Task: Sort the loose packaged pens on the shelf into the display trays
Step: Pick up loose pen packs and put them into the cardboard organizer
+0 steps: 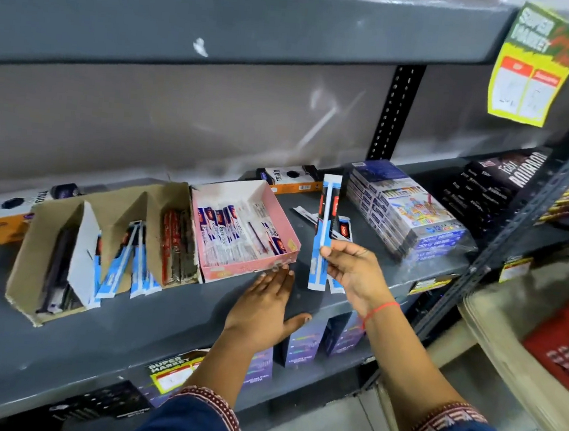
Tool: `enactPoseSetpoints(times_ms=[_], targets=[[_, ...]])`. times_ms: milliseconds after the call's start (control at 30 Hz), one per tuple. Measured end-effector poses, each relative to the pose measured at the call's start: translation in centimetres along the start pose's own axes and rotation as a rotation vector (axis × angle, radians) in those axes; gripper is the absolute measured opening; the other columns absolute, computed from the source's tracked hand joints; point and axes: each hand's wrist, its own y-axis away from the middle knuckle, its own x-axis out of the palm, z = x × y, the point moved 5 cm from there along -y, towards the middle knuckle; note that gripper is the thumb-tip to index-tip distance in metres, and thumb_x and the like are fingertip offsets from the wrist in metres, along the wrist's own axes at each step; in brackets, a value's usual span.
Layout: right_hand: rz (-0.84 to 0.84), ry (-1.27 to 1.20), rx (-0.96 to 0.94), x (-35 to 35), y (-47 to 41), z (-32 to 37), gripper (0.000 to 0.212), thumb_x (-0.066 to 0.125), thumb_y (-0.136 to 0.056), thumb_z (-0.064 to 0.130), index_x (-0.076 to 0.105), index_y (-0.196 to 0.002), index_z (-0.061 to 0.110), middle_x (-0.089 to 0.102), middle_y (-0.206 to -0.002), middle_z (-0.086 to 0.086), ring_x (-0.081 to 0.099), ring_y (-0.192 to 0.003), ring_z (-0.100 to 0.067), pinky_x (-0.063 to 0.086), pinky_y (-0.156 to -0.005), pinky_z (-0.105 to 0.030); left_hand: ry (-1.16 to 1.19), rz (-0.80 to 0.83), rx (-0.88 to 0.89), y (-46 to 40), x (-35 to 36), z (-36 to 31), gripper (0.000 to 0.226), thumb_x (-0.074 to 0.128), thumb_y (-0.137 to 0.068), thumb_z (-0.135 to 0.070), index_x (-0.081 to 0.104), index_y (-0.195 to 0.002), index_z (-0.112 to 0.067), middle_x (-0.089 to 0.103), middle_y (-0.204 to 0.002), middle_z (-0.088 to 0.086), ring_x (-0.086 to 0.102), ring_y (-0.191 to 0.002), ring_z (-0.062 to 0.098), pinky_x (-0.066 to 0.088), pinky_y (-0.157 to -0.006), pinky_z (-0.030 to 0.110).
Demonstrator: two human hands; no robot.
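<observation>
My right hand (353, 273) pinches a blue and white packaged pen (324, 232) and holds it upright above the grey shelf (150, 313). Behind it, a few loose pen packets (305, 213) lie on the shelf. My left hand (263, 303) rests flat and open on the shelf, its fingertips touching the front of the pink tray (258, 264), which holds several white and blue pen packs. Left of that stands a brown cardboard tray (31, 262) with dividers, holding black, blue and red pens.
A stack of shrink-wrapped colour sets (410, 212) sits to the right of the loose pens, with dark boxes (488, 185) beyond it. Orange and white boxes (293, 180) lie at the back. A yellow price sign (530, 65) hangs from the upper shelf.
</observation>
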Motion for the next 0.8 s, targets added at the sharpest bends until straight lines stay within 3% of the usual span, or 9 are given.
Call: enactPoseSetpoints(times_ms=[167,333,433,500,567,733,800], targets=[[0.122,0.024,0.059,2.7,0.4,0.3,0.025,0.058,-0.085,-0.004,0.064,-0.069,0.014,0.073,-0.058,0.007,0.068,-0.059,-0.006,0.053,-0.055,-0.013,-0.002,0.001,-0.003,1.2,0.3,1.1,0.083,0.02,-0.091,-0.065,0.005,-0.15,-0.01,0.004,-0.157,0.008,0.002,-0.143,0.018,-0.01,-0.109,0.025],[0.249,0.043,0.08,8.2,0.2,0.5,0.02,0.056,-0.087,-0.002,0.062,-0.075,0.012,0.07,-0.053,0.009,0.065,-0.048,0.0,0.051,-0.049,-0.01,0.03,-0.035,-0.051,4.7,0.2,3.7,0.109,-0.019,-0.063,-0.074,0.002,-0.15,-0.011,0.0,-0.157,0.005,-0.002,-0.143,0.017,-0.015,-0.106,0.021],[0.362,0.064,0.089,12.6,0.3,0.0,0.023,0.055,-0.087,-0.005,0.062,-0.072,0.011,0.069,-0.049,0.008,0.063,-0.044,0.001,0.05,-0.046,-0.011,0.048,-0.072,-0.149,7.4,-0.2,5.5,0.104,-0.009,-0.072,-0.077,0.012,-0.149,-0.009,0.011,-0.156,0.006,0.011,-0.143,0.018,-0.007,-0.108,0.021],[0.438,0.117,0.093,16.0,0.4,-1.0,0.024,0.055,-0.087,-0.007,0.063,-0.073,0.012,0.068,-0.048,0.008,0.063,-0.042,0.001,0.051,-0.046,-0.011,0.088,-0.064,-0.237,9.7,-0.5,7.2,0.091,-0.001,-0.088,-0.067,0.043,-0.138,-0.005,0.043,-0.143,0.01,0.043,-0.129,0.023,0.019,-0.108,0.03],[0.487,0.181,0.093,19.4,0.7,-2.2,0.023,0.055,-0.085,-0.01,0.062,-0.079,0.012,0.067,-0.047,0.008,0.061,-0.04,0.002,0.051,-0.046,-0.011,0.144,-0.016,-0.309,12.1,0.1,9.2,0.078,0.008,-0.095,-0.058,0.061,-0.121,-0.006,0.062,-0.124,0.009,0.06,-0.111,0.023,0.039,-0.098,0.033],[0.39,0.494,-0.052,26.2,1.4,-4.9,0.027,0.06,-0.08,-0.012,0.059,-0.095,0.01,0.054,-0.06,-0.004,0.052,-0.032,0.006,0.045,-0.039,-0.01,0.061,-0.16,-0.497,18.1,-0.9,13.8,0.073,0.014,-0.099,-0.051,0.065,-0.115,-0.001,0.064,-0.119,0.013,0.063,-0.106,0.027,0.032,-0.101,0.032],[0.35,0.714,-0.178,28.2,1.5,-5.4,0.026,0.057,-0.079,-0.008,0.067,-0.099,0.006,0.066,-0.076,-0.017,0.07,-0.064,-0.014,0.055,-0.062,-0.022,0.035,-0.194,-0.558,19.5,-1.1,15.4,0.074,0.013,-0.099,-0.051,0.064,-0.115,-0.001,0.064,-0.119,0.013,0.062,-0.106,0.028,0.029,-0.1,0.031]])
